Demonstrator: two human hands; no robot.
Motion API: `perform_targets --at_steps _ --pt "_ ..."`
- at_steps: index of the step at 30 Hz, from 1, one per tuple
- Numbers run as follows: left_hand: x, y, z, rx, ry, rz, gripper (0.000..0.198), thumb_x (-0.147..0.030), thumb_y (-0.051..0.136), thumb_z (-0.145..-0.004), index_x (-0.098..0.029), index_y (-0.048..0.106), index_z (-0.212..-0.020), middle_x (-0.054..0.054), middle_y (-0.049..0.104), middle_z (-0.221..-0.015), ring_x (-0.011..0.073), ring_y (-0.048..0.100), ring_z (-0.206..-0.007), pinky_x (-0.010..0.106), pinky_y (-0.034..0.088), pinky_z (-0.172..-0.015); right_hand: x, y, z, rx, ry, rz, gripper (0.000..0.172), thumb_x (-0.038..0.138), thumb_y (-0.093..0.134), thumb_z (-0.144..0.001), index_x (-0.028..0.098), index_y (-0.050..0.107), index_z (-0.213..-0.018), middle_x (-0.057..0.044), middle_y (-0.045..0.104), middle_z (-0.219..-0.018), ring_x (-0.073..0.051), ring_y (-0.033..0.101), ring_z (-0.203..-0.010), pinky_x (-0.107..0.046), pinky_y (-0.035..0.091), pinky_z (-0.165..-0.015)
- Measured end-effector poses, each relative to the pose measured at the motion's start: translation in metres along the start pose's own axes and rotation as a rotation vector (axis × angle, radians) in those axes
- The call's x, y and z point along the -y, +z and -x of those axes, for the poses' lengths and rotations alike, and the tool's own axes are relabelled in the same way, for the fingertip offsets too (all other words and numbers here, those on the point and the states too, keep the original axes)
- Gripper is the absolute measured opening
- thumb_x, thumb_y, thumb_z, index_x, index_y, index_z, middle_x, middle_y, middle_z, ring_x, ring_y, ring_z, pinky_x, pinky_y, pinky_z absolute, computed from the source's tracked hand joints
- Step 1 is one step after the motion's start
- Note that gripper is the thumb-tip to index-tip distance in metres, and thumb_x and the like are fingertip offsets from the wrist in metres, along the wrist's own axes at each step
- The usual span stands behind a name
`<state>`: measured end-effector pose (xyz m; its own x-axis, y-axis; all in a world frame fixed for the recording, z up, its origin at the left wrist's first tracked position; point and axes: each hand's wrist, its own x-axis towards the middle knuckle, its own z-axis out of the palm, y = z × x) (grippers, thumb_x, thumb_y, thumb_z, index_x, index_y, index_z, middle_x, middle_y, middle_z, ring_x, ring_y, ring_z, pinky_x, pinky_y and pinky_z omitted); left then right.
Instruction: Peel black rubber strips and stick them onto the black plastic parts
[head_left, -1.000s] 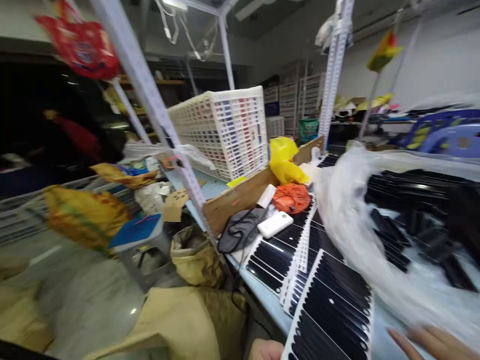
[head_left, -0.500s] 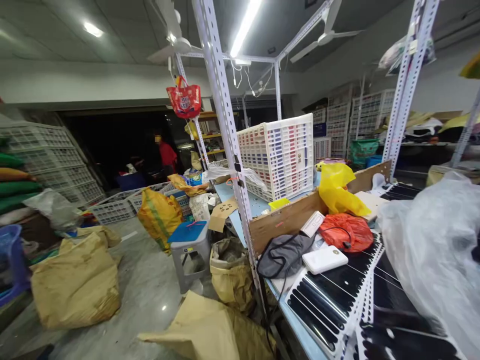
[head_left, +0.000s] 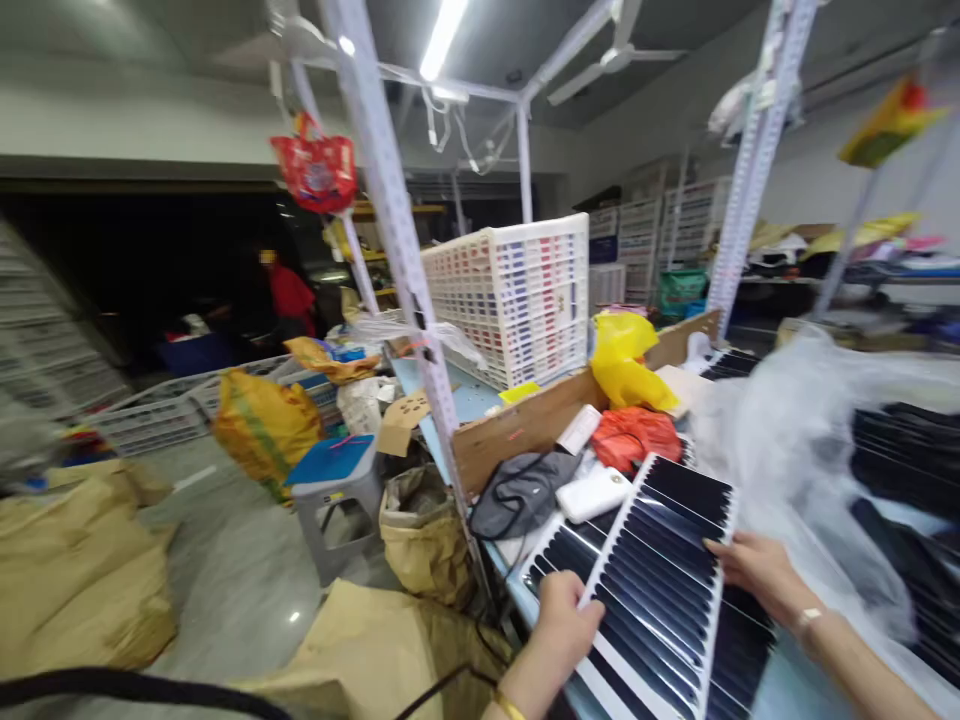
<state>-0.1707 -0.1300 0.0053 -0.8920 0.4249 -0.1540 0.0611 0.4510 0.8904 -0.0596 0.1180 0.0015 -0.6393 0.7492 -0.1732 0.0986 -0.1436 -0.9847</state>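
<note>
A white-edged sheet of glossy black strips [head_left: 660,580] is tilted up above the table at lower right. My left hand [head_left: 561,622] grips its left edge, thumb lying on top. On the opposite edge, my right hand [head_left: 761,572] pinches the sheet, its wrist wearing a pale band. More black-strip sheets [head_left: 574,545] lie underneath, partly covered. Just beyond the held sheet are a white power-bank-like block [head_left: 594,494], a grey cloth pouch [head_left: 517,497] and a red plastic bag [head_left: 637,438]. Crumpled clear plastic [head_left: 787,430] is to the right of my right hand.
A wooden board [head_left: 525,430] edges the table's far side, with a yellow bag [head_left: 630,360] over it. A white crate [head_left: 536,300] stands behind. A perforated metal post [head_left: 397,220] rises at the left, near a stool [head_left: 337,490] and brown sacks [head_left: 427,540].
Both my hands have come into view, holding a black-strip sheet raised off the others. The clear plastic has shifted, uncovering black sheets at right. The view has turned rightward.
</note>
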Motion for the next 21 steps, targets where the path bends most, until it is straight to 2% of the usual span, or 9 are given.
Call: perform_targets --at_steps 3,8,10,13,16,18,21 --pt "0.006 -0.004 -0.005 0.08 0.038 -0.084 0.027 -0.011 0.064 -0.055 -0.021 0.042 -0.044 -0.006 0.039 -0.05 0.0125 0.04 -0.056 0.026 0.029 -0.056 0.005 0.0 0.001 -0.009 -0.005 0.002 0.027 0.031 0.078 -0.057 0.021 0.053 -0.063 -0.004 0.057 -0.048 -0.02 0.059 -0.042 -0.033 0.056 -0.044" --pt "0.012 -0.015 -0.013 0.181 0.129 -0.186 0.03 -0.026 0.065 -0.059 -0.022 0.039 -0.044 -0.007 0.036 -0.045 0.0125 0.036 -0.051 0.027 0.025 -0.053 0.018 -0.004 -0.008 -0.084 0.005 0.096 0.015 0.023 0.065 -0.07 0.015 0.061 -0.081 -0.004 0.063 -0.057 -0.019 0.066 -0.053 -0.031 0.059 -0.052" --pt "0.014 -0.015 -0.015 0.159 0.215 -0.269 0.029 -0.034 0.062 -0.062 -0.023 0.041 -0.045 -0.005 0.039 -0.045 0.0141 0.04 -0.05 0.027 0.026 -0.054 0.023 -0.002 -0.012 -0.105 -0.011 0.194 0.014 0.021 0.063 -0.073 0.013 0.064 -0.085 -0.003 0.063 -0.055 -0.019 0.065 -0.052 -0.029 0.057 -0.051" --pt "0.016 -0.014 -0.016 0.107 0.367 -0.454 0.033 -0.042 0.053 -0.069 -0.023 0.04 -0.046 -0.003 0.041 -0.044 0.0155 0.042 -0.048 0.028 0.026 -0.053 0.038 -0.005 -0.014 -0.151 -0.069 0.397 0.009 0.016 0.064 -0.071 0.011 0.068 -0.077 -0.005 0.063 -0.052 -0.021 0.064 -0.053 -0.029 0.054 -0.052" --pt "0.02 -0.014 -0.017 0.127 0.464 -0.613 0.037 -0.046 0.048 -0.076 -0.024 0.038 -0.048 -0.002 0.044 -0.043 0.0163 0.044 -0.047 0.027 0.027 -0.052 0.062 -0.035 -0.007 -0.229 -0.202 0.59 0.016 0.014 0.063 -0.073 0.014 0.073 -0.085 -0.008 0.073 -0.077 -0.022 0.068 -0.075 -0.027 0.052 -0.07" --pt "0.023 -0.018 -0.019 0.186 0.465 -0.689 0.039 -0.049 0.047 -0.078 -0.024 0.041 -0.049 -0.002 0.047 -0.044 0.0169 0.048 -0.047 0.027 0.029 -0.051 0.076 -0.07 0.003 -0.315 -0.249 0.712 0.027 0.014 0.056 -0.079 0.017 0.074 -0.1 -0.007 0.074 -0.094 -0.021 0.067 -0.086 -0.027 0.05 -0.077" --pt "0.026 -0.023 -0.019 0.221 0.478 -0.731 0.037 -0.054 0.047 -0.079 -0.024 0.055 -0.059 -0.002 0.05 -0.045 0.0181 0.054 -0.046 0.026 0.034 -0.05 0.083 -0.126 0.022 -0.453 -0.208 0.906 0.034 0.012 0.049 -0.083 0.012 0.072 -0.109 -0.011 0.073 -0.096 -0.025 0.066 -0.091 -0.031 0.048 -0.08"
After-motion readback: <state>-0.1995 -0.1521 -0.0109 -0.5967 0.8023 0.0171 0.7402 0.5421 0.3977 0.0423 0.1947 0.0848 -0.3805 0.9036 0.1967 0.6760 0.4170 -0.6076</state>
